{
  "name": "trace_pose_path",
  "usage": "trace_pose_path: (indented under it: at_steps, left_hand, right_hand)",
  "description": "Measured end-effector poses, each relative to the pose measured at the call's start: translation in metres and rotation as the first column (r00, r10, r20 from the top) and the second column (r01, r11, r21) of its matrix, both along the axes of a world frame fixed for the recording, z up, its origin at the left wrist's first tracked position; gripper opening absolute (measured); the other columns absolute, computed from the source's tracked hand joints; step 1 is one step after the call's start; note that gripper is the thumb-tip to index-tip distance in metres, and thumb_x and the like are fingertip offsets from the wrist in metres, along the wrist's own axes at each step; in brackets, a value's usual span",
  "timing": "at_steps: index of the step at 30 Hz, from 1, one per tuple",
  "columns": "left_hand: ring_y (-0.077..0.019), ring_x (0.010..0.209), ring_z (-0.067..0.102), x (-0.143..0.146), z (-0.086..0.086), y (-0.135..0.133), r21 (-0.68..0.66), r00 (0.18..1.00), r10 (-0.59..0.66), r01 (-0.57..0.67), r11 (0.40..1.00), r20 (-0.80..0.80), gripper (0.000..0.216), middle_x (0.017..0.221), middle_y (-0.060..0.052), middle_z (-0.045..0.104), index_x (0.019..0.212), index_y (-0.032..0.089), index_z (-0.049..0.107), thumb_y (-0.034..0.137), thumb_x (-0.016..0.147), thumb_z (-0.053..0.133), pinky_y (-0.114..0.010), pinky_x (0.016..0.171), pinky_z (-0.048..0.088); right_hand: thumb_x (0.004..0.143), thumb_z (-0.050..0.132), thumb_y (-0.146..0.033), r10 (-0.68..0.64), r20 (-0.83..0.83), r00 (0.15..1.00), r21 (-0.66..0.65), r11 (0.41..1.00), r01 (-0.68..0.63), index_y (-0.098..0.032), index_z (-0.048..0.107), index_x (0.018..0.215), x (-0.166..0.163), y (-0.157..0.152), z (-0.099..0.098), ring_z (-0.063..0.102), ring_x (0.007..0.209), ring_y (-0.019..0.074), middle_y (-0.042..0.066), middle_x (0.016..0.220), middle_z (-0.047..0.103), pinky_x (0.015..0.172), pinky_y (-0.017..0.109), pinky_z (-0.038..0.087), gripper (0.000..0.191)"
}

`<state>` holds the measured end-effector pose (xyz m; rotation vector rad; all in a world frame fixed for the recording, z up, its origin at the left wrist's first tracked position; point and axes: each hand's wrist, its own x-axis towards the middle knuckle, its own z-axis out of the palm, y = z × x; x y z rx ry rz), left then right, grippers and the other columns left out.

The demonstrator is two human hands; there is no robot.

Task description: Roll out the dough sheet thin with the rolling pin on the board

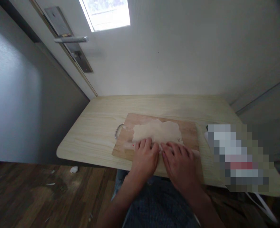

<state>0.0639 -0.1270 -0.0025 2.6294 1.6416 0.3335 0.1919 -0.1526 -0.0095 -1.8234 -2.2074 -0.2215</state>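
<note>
A flat, uneven sheet of dough (157,131) lies on a wooden cutting board (189,128) with a metal handle at its left end. Along the dough's near edge runs a pale rolling pin (128,145), its middle mostly covered by my fingers. My left hand (146,155) curls over the pin left of its middle. Close beside it, thumbs nearly meeting, my right hand (179,161) bends its fingers over the right part. Both ends of the pin stick out past my hands.
The board rests on a light wooden table (92,126) with rounded corners, against a white door with a metal handle (72,39). A blurred-out object (239,158) lies on the table's right side. White scraps (74,169) lie on the wooden floor.
</note>
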Motion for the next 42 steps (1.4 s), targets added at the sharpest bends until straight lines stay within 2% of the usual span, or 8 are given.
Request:
trace_pose_path:
  at_steps: [3, 10, 13, 17, 21, 26, 35, 42]
  left_hand:
    - [-0.0225, 0.089, 0.048, 0.004, 0.003, 0.038, 0.023, 1.0, -0.019, 0.019, 1.0, 0.014, 0.021, 0.095, -0.009, 0.053, 0.087, 0.015, 0.053, 0.023, 0.088, 0.033, -0.035, 0.075, 0.043]
    - [-0.0187, 0.091, 0.051, 0.012, 0.006, 0.105, -0.009, 0.996, -0.041, 0.042, 0.999, 0.075, 0.024, 0.096, -0.009, 0.056, 0.092, 0.012, 0.055, 0.027, 0.088, 0.037, -0.03, 0.081, 0.042]
    - [-0.0206, 0.099, 0.051, 0.011, 0.006, 0.091, 0.018, 0.997, -0.032, 0.03, 0.999, 0.071, 0.028, 0.103, -0.01, 0.057, 0.095, 0.013, 0.056, 0.029, 0.089, 0.034, -0.033, 0.083, 0.042]
    - [-0.0231, 0.117, 0.043, 0.003, 0.0, 0.037, 0.067, 0.992, -0.047, 0.039, 0.997, 0.116, 0.03, 0.124, -0.009, 0.052, 0.109, 0.017, 0.054, 0.026, 0.088, 0.034, -0.041, 0.093, 0.036]
    - [-0.0184, 0.112, 0.05, -0.006, -0.003, -0.014, 0.018, 0.962, -0.039, 0.035, 0.999, 0.27, 0.03, 0.118, -0.005, 0.059, 0.11, 0.017, 0.055, 0.019, 0.086, 0.036, -0.038, 0.095, 0.038]
    - [-0.0172, 0.109, 0.053, -0.008, -0.006, -0.028, 0.031, 0.952, -0.042, 0.034, 0.999, 0.303, 0.032, 0.114, -0.006, 0.061, 0.108, 0.015, 0.057, 0.019, 0.087, 0.032, -0.036, 0.094, 0.04]
    - [-0.0216, 0.116, 0.046, 0.007, -0.003, 0.05, 0.082, 0.991, 0.112, -0.117, 0.99, 0.069, 0.032, 0.12, -0.009, 0.056, 0.102, 0.016, 0.056, 0.027, 0.09, 0.029, -0.036, 0.09, 0.04]
    - [-0.0176, 0.08, 0.06, 0.015, 0.007, 0.131, -0.024, 0.994, 0.107, -0.107, 0.994, 0.0, 0.043, 0.085, -0.01, 0.064, 0.082, 0.013, 0.06, 0.026, 0.091, 0.021, -0.028, 0.071, 0.044]
  right_hand:
    - [0.09, 0.03, -0.03, -0.008, 0.044, 0.999, -0.071, 0.997, 0.012, -0.022, 0.059, 0.092, 0.005, 0.033, 0.009, 0.049, 0.082, 0.0201, 0.006, 0.091, 0.059, 0.068, 0.033, 0.033, 0.03]
    - [0.089, 0.032, -0.031, -0.03, 0.02, 0.999, -0.112, 0.993, 0.032, -0.017, 0.058, 0.099, 0.014, 0.099, 0.014, 0.048, 0.093, 0.0214, 0.01, 0.101, 0.058, 0.074, 0.032, 0.035, 0.032]
    - [0.09, 0.03, -0.03, -0.011, 0.001, 1.0, -0.106, 0.994, 0.011, -0.017, 0.057, 0.106, 0.013, 0.088, 0.012, 0.048, 0.101, 0.0218, 0.01, 0.111, 0.057, 0.079, 0.033, 0.036, 0.034]
    - [0.09, 0.031, -0.029, 0.017, -0.032, 0.999, -0.068, 0.998, -0.019, -0.019, 0.054, 0.116, 0.003, 0.036, 0.005, 0.047, 0.109, 0.0227, 0.008, 0.124, 0.053, 0.088, 0.038, 0.032, 0.036]
    - [0.09, 0.031, -0.021, 0.043, -0.096, 0.994, 0.025, 0.999, -0.041, -0.024, 0.05, 0.121, -0.002, -0.018, -0.006, 0.047, 0.113, 0.02, 0.002, 0.126, 0.053, 0.096, 0.043, 0.022, 0.036]
    - [0.089, 0.03, -0.018, 0.186, -0.056, 0.981, 0.022, 0.983, -0.185, -0.021, 0.042, 0.128, 0.009, -0.034, -0.012, 0.036, 0.124, 0.0178, 0.002, 0.135, 0.043, 0.1, 0.039, 0.02, 0.041]
    - [0.091, 0.022, -0.026, 0.089, -0.06, 0.994, -0.144, 0.985, -0.097, -0.014, 0.038, 0.132, 0.0, 0.06, 0.006, 0.033, 0.127, 0.022, 0.009, 0.138, 0.038, 0.101, 0.041, 0.026, 0.045]
    - [0.087, 0.03, -0.03, -0.05, -0.082, 0.995, -0.272, 0.962, 0.026, -0.01, 0.032, 0.134, -0.002, 0.144, 0.012, 0.025, 0.13, 0.0278, 0.017, 0.141, 0.028, 0.1, 0.052, 0.025, 0.051]
